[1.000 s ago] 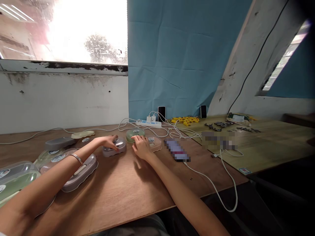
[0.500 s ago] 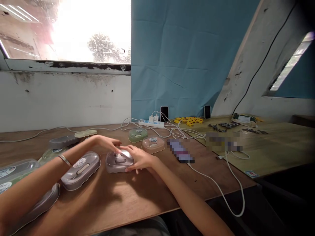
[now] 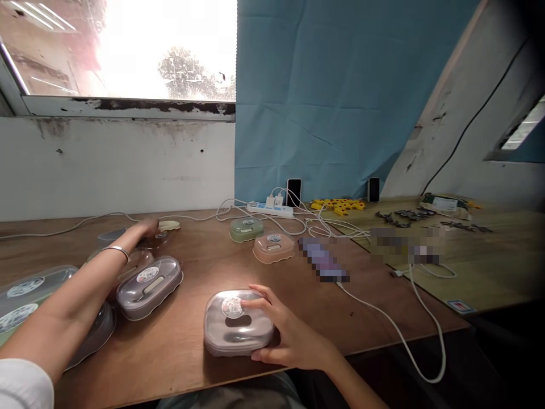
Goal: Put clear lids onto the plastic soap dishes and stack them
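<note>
My right hand (image 3: 287, 332) grips the right side of a greyish-mauve soap box (image 3: 236, 338) with a clear lid and a round label. Its fingers lie over the lid's edge and its thumb is at the front. My left hand (image 3: 148, 227) reaches far left, blurred, beside a clear brownish piece (image 3: 159, 241) and a pale yellow piece (image 3: 169, 225). Its fingers are mostly smeared, so whether it holds anything is unclear. A second mauve soap box (image 3: 164, 284) stands right of my left forearm, with another clear-lidded box (image 3: 138, 262) partly behind it.
Larger clear-lidded boxes (image 3: 55, 277) stand at the left. Green (image 3: 251, 230) and pink (image 3: 283, 250) soap boxes sit further back. Around a power strip (image 3: 272, 210) run white cables. A blurred-out phone (image 3: 321, 258) lies right, near yellow pieces (image 3: 340, 205).
My right hand has brought the mauve soap box toward me and to the right. My left hand has left that box and moved to the back left. The view has shifted slightly.
</note>
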{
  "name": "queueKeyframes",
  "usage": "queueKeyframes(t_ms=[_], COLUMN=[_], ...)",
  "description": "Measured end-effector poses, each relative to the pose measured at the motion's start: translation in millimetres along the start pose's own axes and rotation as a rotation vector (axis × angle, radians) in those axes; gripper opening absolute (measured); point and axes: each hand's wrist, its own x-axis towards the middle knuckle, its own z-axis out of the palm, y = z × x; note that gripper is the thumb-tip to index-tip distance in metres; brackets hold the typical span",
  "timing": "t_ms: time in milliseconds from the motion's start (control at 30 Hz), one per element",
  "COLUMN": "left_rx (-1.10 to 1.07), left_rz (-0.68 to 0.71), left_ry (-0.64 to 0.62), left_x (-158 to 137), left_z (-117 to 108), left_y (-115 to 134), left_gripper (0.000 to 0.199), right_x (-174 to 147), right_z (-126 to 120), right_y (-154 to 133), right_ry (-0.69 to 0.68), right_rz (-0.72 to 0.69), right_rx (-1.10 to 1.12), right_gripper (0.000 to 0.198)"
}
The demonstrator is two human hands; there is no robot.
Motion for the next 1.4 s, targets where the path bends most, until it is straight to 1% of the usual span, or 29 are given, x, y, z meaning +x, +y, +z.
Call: queueKeyframes(t_ms=[100, 167, 233, 300, 367, 400, 467, 500, 533, 567, 600, 667, 700, 733, 767, 800, 833, 900, 967, 1033, 1133, 1300, 1400], left_rx=[0.063, 0.081, 0.078, 0.058, 0.02, 0.001, -0.06, -0.096, -0.128, -0.229, -0.324, -0.465, -0.518, -0.573, -0.624, -0.67, -0.708, -0.755, -0.769, -0.769, -0.738, -0.676, -0.668], left_rz=[0.028, 0.078, 0.16, 0.282, 0.423, 0.476, 0.553, 0.577, 0.601, 0.627, 0.646, 0.674, 0.671, 0.658, 0.641, 0.621, 0.6, 0.549, 0.503, 0.494, 0.532, 0.56, 0.572], left_ry=[0.009, 0.048, 0.092, 0.123, 0.127, 0.135, 0.151, 0.155, 0.146, 0.172, 0.203, 0.271, 0.303, 0.334, 0.354, 0.359, 0.346, 0.27, 0.184, 0.129, 0.109, 0.142, 0.179], left_x=[-1.0, -8.6, -29.6, -67.3, -118.2, -145.5, -196.1, -216.7, -233.4, -246.1, -255.1, -265.0, -267.6, -269.3, -270.8, -272.2, -273.6, -276.1, -277.2, -276.3, -273.1, -272.0, -272.8], left_z=[-23.6, -43.9, -59.0, -61.2, -46.6, -33.2, 2.2, 22.5, 43.2, 63.5, 82.6, 114.2, 125.9, 134.6, 140.5, 143.9, 145.3, 144.5, 142.0, 140.0, 138.8, 138.8, 139.5], left_y=[24.4, 43.4, 59.3, 68.8, 69.9, 67.3, 56.4, 49.4, 42.2, 35.7, 30.6, 25.7, 26.0, 27.6, 30.0, 32.7, 35.1, 37.8, 37.0, 34.2, 30.5, 30.0, 30.2], left_gripper=[0.03, 0.031, 0.031, 0.028, 0.021, 0.024, 0.034, 0.038, 0.042, 0.046, 0.048, 0.039, 0.035, 0.034, 0.038, 0.045, 0.055, 0.073, 0.081, 0.083, 0.081, 0.076, 0.075], right_x=[-3.6, -3.4, -3.1, -3.1, -3.2, -3.2, -2.9, -2.6, -2.0, -1.2, -0.1, 2.6, 3.9, 4.9, 5.5, 5.7, 5.4, 3.3, 0.0, -3.4, -6.8, -8.8, -9.2], right_z=[2.1, 3.4, 3.9, 2.0, -2.2, -4.6, -7.8, -7.7, -6.0, -2.8, 1.9, 14.1, 20.4, 26.0, 30.6, 33.9, 35.9, 36.9, 36.6, 37.2, 40.4, 40.5, 37.3], right_y=[0.2, 1.9, 6.6, 13.9, 21.6, 24.6, 27.1, 26.3, 24.1, 20.7, 16.3, 6.0, 0.7, -4.3, -8.8, -12.7, -15.8, -20.2, -22.5, -23.4, -22.7, -20.7, -22.3], right_ry=[0.057, 0.113, 0.214, 0.365, 0.522, 0.597, 0.729, 0.784, 0.816, 0.818, 0.786, 0.651, 0.57, 0.491, 0.415, 0.339, 0.272, 0.177, 0.126, 0.087, 0.045, 0.015, -0.005], right_rz=[0.062, 0.106, 0.167, 0.233, 0.281, 0.297, 0.307, 0.299, 0.282, 0.257, 0.227, 0.164, 0.135, 0.108, 0.087, 0.071, 0.062, 0.067, 0.082, 0.083, 0.063, 0.115, 0.15], right_rx=[0.053, 0.057, 0.039, 0.028, 0.095, 0.169, 0.358, 0.438, 0.493, 0.522, 0.535, 0.535, 0.524, 0.506, 0.478, 0.445, 0.409, 0.333, 0.251, 0.173, 0.09, -0.009, -0.077], right_gripper=[0.07, 0.071, 0.069, 0.064, 0.059, 0.057, 0.055, 0.055, 0.056, 0.059, 0.062, 0.069, 0.072, 0.074, 0.075, 0.076, 0.076, 0.076, 0.078, 0.079, 0.079, 0.084, 0.083])
